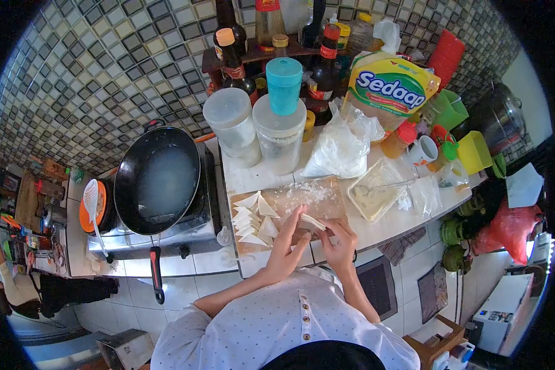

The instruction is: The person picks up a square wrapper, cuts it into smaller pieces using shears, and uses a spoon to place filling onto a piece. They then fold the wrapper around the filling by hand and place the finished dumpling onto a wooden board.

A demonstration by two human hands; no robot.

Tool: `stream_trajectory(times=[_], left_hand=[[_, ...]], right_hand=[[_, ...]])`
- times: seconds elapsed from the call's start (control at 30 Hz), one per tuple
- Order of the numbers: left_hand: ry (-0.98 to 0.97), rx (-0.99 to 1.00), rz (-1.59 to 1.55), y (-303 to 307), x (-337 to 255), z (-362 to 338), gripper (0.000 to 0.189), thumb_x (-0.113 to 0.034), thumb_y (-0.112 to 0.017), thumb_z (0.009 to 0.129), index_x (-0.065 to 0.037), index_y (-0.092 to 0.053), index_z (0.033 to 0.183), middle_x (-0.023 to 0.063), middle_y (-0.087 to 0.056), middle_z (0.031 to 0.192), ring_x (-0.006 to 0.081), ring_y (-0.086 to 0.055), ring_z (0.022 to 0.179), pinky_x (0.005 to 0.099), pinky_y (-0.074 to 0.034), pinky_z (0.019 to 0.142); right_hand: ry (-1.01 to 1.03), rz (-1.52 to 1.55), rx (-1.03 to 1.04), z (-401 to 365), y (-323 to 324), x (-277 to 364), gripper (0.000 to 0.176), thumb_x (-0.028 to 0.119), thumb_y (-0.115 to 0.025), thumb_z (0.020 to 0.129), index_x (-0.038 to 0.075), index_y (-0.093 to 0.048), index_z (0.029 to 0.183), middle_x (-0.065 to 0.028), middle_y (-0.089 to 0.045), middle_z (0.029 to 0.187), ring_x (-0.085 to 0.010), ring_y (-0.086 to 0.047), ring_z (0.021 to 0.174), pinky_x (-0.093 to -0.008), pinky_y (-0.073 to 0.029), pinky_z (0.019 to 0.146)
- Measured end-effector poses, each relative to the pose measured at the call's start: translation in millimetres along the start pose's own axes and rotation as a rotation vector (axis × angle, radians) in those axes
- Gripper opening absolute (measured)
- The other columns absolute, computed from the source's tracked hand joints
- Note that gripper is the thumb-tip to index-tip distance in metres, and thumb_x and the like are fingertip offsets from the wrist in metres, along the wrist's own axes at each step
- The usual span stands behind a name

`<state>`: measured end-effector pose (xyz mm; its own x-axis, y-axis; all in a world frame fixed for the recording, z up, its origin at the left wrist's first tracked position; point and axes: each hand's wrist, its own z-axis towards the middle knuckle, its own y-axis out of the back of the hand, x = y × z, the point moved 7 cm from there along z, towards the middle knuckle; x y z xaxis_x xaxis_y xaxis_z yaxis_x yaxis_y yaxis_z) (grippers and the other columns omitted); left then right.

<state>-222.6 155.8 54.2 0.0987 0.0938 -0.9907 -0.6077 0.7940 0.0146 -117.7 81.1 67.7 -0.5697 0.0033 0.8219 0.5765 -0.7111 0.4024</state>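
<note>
Both hands are over a floured wooden board on the counter. Between them is a small stack of pale dough pieces. My right hand pinches the stack from the right. My left hand is at its left side, fingers extended with the fingertips near the stack. Left of my left hand, several white triangular dough pieces lie in a loose pile on the board. Right of the board sits a clear plastic tray with pale paste and a spoon.
A black pan with cloudy liquid sits on the stove at left, beside an orange bowl and slotted spoon. Behind the board stand clear canisters, a bag of white powder, bottles and a yellow-green packet.
</note>
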Motion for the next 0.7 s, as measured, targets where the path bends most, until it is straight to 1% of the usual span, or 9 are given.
stream_trajectory(times=[0.1, 0.13, 0.2, 0.23, 0.3, 0.33, 0.4, 0.5, 0.7], left_hand=[[0.043, -0.082, -0.140, 1, 4, -4, 0.061, -0.004, -0.044, 0.086, -0.006, -0.009, 0.136, 0.0120, -0.019, 0.139, 0.0218, -0.023, 0.127, 0.0325, -0.024, 0.100], [0.043, -0.081, -0.140, 1, 3, -4, 0.061, -0.004, -0.044, 0.086, -0.006, -0.009, 0.136, 0.0120, -0.019, 0.139, 0.0218, -0.023, 0.127, 0.0325, -0.024, 0.100], [0.135, -0.086, -0.328, -1, 2, -4, 0.063, -0.009, -0.045, 0.087, -0.008, -0.005, 0.137, 0.0091, -0.023, 0.136, 0.0204, -0.027, 0.124, 0.0330, -0.025, 0.100], [0.135, -0.086, -0.328, -1, -1, -2, 0.063, -0.009, -0.045, 0.087, -0.008, -0.005, 0.137, 0.0091, -0.023, 0.136, 0.0204, -0.027, 0.124, 0.0330, -0.025, 0.100], [0.422, -0.031, -0.666, -12, 11, -3, 0.064, -0.014, -0.045, 0.088, -0.009, -0.003, 0.137, 0.0073, -0.033, 0.125, 0.0171, -0.035, 0.116, 0.0319, -0.026, 0.099], [0.421, -0.032, -0.666, -13, 9, -2, 0.064, -0.014, -0.045, 0.088, -0.009, -0.003, 0.137, 0.0073, -0.033, 0.125, 0.0171, -0.035, 0.116, 0.0319, -0.026, 0.099], [0.420, -0.015, -0.690, -17, 4, -1, 0.066, -0.018, -0.045, 0.089, -0.008, -0.001, 0.137, 0.0046, -0.037, 0.114, 0.0132, -0.038, 0.108, 0.0289, -0.027, 0.097], [0.430, -0.008, -0.550, -14, 2, 0, 0.066, -0.019, -0.045, 0.089, -0.006, 0.001, 0.136, 0.0038, -0.037, 0.111, 0.0115, -0.039, 0.104, 0.0265, -0.029, 0.094], [0.419, -0.041, -0.554, -10, 0, 1, 0.066, -0.020, -0.044, 0.090, -0.005, 0.000, 0.136, 0.0022, -0.037, 0.106, 0.0099, -0.038, 0.100, 0.0247, -0.028, 0.092]], right_hand=[[-0.025, 0.053, -0.088, 1, 5, 2, 0.026, -0.011, -0.062, 0.064, 0.000, -0.062, 0.088, -0.0114, -0.059, 0.077, -0.0154, -0.058, 0.062, -0.0222, -0.046, 0.052], [-0.025, 0.052, -0.088, 1, 5, 2, 0.026, -0.011, -0.062, 0.064, 0.000, -0.062, 0.088, -0.0114, -0.059, 0.077, -0.0154, -0.058, 0.062, -0.0222, -0.046, 0.052], [0.003, 0.063, -0.182, 0, 10, 6, 0.026, -0.011, -0.063, 0.063, 0.000, -0.062, 0.087, -0.0119, -0.059, 0.077, -0.0155, -0.058, 0.061, -0.0227, -0.046, 0.052], [0.003, 0.064, -0.182, 0, 10, 7, 0.026, -0.011, -0.063, 0.063, 0.000, -0.062, 0.087, -0.0119, -0.059, 0.077, -0.0155, -0.058, 0.061, -0.0227, -0.046, 0.052], [0.034, 0.036, -0.191, 0, 10, 14, 0.028, -0.011, -0.062, 0.061, 0.000, -0.062, 0.087, -0.0129, -0.060, 0.081, -0.0182, -0.059, 0.065, -0.0245, -0.048, 0.055], [0.035, 0.036, -0.191, 0, 10, 17, 0.028, -0.011, -0.062, 0.061, 0.000, -0.062, 0.087, -0.0129, -0.060, 0.081, -0.0182, -0.059, 0.065, -0.0245, -0.048, 0.055], [0.084, 0.060, -0.140, 0, 4, 26, 0.028, -0.010, -0.063, 0.061, 0.000, -0.062, 0.087, -0.0117, -0.060, 0.081, -0.0168, -0.059, 0.065, -0.0244, -0.048, 0.054], [0.101, 0.071, -0.087, -5, -5, 28, 0.027, -0.008, -0.065, 0.060, 0.000, -0.061, 0.086, -0.0109, -0.060, 0.081, -0.0162, -0.059, 0.065, -0.0245, -0.048, 0.054], [0.076, 0.149, 0.003, -7, -11, 31, 0.028, -0.008, -0.066, 0.060, -0.003, -0.061, 0.087, -0.0134, -0.061, 0.086, -0.0184, -0.060, 0.069, -0.0250, -0.049, 0.059]])
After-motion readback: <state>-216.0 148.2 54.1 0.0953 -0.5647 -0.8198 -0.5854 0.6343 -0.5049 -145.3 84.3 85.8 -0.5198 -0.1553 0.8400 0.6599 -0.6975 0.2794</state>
